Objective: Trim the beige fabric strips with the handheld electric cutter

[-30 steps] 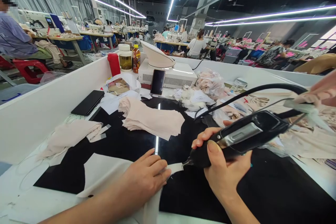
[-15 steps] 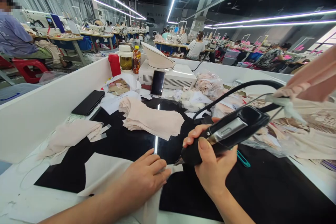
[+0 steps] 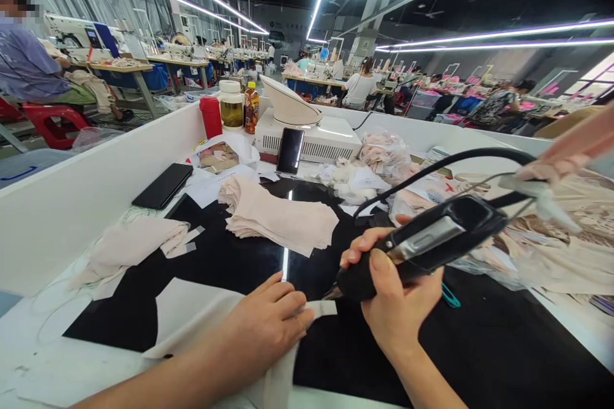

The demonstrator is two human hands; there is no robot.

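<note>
My left hand (image 3: 268, 319) lies over a pale cream fabric piece (image 3: 192, 307) at the front of the black work surface, fingers apart and pressing it down. A narrow strip of the fabric sticks out to the right past the fingertips. My right hand (image 3: 398, 300) is wrapped around a thick black corded handheld tool (image 3: 422, 249) with a metal lever on its side. The tool's pointed metal tip is just above the strip's far edge; whether it touches cannot be made out. A teal safety-pin-shaped item (image 3: 451, 297) lies behind my right hand.
A stack of pale pink fabric pieces (image 3: 283, 217) lies mid-surface. Folded fabric (image 3: 139, 243) and a black flat case (image 3: 162, 185) are at left. A phone (image 3: 290, 150) leans on a white vented box (image 3: 330, 137). Fabric heaps and plastic bags (image 3: 551, 236) fill the right. The tool's cable (image 3: 432, 160) arches above.
My right hand and the tool have shifted slightly right, with the tip drawing back from the strip a little. My left hand stays in place on the fabric.
</note>
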